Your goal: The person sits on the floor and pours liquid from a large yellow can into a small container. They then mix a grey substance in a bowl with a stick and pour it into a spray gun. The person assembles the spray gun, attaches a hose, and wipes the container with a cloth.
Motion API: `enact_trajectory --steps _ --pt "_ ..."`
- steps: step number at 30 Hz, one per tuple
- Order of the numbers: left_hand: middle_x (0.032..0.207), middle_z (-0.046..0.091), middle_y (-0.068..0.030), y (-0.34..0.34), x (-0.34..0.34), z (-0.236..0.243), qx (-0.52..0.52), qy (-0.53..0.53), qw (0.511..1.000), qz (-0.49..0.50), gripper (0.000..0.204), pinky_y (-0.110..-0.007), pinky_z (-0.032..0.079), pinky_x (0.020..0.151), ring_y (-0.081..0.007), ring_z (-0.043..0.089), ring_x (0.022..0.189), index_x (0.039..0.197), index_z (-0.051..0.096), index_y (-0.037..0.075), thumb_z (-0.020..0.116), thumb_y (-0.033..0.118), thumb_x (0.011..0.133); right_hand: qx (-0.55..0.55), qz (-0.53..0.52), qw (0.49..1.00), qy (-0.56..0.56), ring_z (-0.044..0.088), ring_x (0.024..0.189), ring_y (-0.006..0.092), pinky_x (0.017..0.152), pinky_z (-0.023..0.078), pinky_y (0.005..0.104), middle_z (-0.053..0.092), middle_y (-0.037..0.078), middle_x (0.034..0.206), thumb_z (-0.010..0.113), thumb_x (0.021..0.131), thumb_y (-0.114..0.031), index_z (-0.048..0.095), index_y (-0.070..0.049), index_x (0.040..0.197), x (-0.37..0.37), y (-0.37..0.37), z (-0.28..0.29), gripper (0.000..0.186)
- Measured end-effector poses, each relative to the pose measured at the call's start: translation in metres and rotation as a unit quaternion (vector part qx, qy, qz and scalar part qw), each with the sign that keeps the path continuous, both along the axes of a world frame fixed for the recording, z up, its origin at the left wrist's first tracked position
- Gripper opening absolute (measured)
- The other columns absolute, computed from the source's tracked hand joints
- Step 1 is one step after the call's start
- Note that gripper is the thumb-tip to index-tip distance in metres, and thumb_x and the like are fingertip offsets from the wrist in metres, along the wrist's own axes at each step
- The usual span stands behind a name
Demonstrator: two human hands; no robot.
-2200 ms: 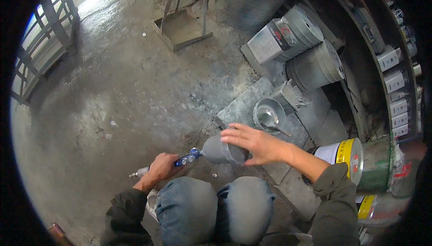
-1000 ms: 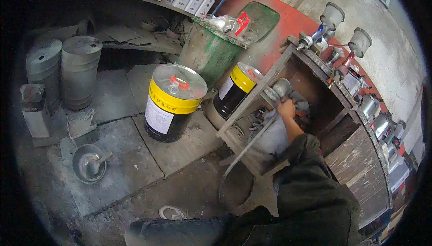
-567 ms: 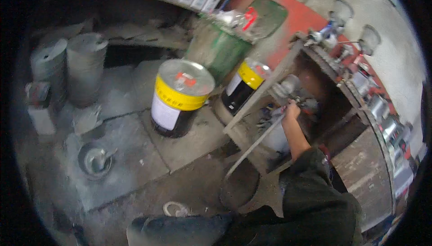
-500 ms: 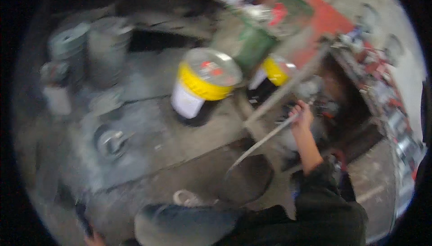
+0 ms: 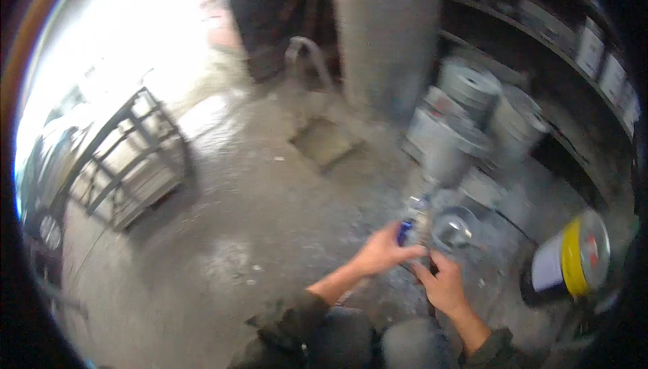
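The picture is blurred by motion. My left hand [image 5: 381, 254] is closed around a small tool with a blue handle [image 5: 405, 231], held over the concrete floor in front of my knees. My right hand [image 5: 442, 287] is right beside it, its fingertips meeting the left hand's at the tool's lower end; something dark shows between them, and I cannot tell whether the right hand grips it. Just behind the hands a round metal bowl [image 5: 453, 229] sits on a grey slab.
A yellow-and-white paint can [image 5: 570, 264] stands at the right. Several grey tins [image 5: 466, 116] are stacked against dark shelves [image 5: 580, 38] at the back right. A metal frame [image 5: 131, 156] stands at the left in bright light. A grey column [image 5: 388, 32] rises behind.
The view has swung from the shelf and cans on the right back to the floor ahead. My right hand has left the shelf and joined my left hand at the blue-handled tool.
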State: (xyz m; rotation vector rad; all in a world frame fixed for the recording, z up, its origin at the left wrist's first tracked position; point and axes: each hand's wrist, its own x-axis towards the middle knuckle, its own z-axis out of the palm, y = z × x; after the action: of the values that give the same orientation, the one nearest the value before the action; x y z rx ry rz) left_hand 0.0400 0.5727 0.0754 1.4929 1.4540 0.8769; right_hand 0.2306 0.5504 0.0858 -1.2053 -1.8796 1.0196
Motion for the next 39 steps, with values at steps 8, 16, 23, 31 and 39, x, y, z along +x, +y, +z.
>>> enact_trajectory --steps 8,16,23,31,39 --pt "0.092 0.067 -0.0164 -0.009 0.025 -0.006 -0.034 -0.067 0.997 -0.004 0.065 -0.039 0.050 0.075 -0.0258 0.064 0.084 0.106 0.060 -0.002 0.070 0.057 0.081 0.013 0.073 0.997 -0.003 0.062 0.062 0.0187 0.056 0.047 0.0325 0.063 0.011 0.069 0.075 0.082 -0.019 0.065 0.001 0.096 -0.005 0.005 -0.008 0.026" --pt "0.081 0.068 -0.0181 -0.007 0.058 -0.005 -0.091 -0.092 0.991 0.029 0.049 -0.042 0.051 0.075 -0.0302 0.067 0.079 0.095 0.063 -0.003 0.053 0.044 0.091 -0.300 -0.079 0.908 0.283 0.067 0.090 0.0187 0.072 0.055 0.0322 0.065 0.008 0.113 0.060 0.095 -0.030 0.047 -0.004 0.134 0.025 0.028 -0.059 0.048" --pt "0.081 0.067 -0.0185 -0.018 0.073 -0.027 -0.020 -0.127 0.990 0.061 0.044 -0.044 0.049 0.076 -0.0289 0.066 0.083 0.099 0.060 -0.002 0.051 0.041 0.090 -0.178 -0.138 0.851 0.475 0.062 0.092 0.0141 0.079 0.050 0.0288 0.062 0.004 0.116 0.064 0.095 -0.014 0.051 -0.005 0.137 -0.003 0.040 -0.121 0.045" --pt "0.066 0.059 -0.0012 -0.025 0.064 -0.011 -0.113 -0.342 0.931 -0.062 0.028 -0.029 0.047 0.051 -0.0113 0.057 0.056 0.101 0.065 0.006 0.061 0.033 0.096 -0.070 -0.325 0.858 0.393 0.037 0.046 0.0057 0.042 0.029 0.0238 0.045 -0.005 0.060 0.065 0.095 -0.033 0.054 -0.016 0.074 0.175 0.121 -0.078 0.030" --pt "0.063 0.052 0.0056 -0.048 0.067 0.016 -0.114 -0.295 0.946 0.072 0.027 -0.026 0.036 0.049 -0.0053 0.045 0.054 0.077 0.061 0.007 0.071 0.028 0.090 -0.235 -0.382 0.878 0.170 0.041 0.043 0.0125 0.039 0.036 0.0324 0.043 -0.001 0.056 0.066 0.081 -0.008 0.053 -0.009 0.070 0.305 0.148 -0.074 0.017"
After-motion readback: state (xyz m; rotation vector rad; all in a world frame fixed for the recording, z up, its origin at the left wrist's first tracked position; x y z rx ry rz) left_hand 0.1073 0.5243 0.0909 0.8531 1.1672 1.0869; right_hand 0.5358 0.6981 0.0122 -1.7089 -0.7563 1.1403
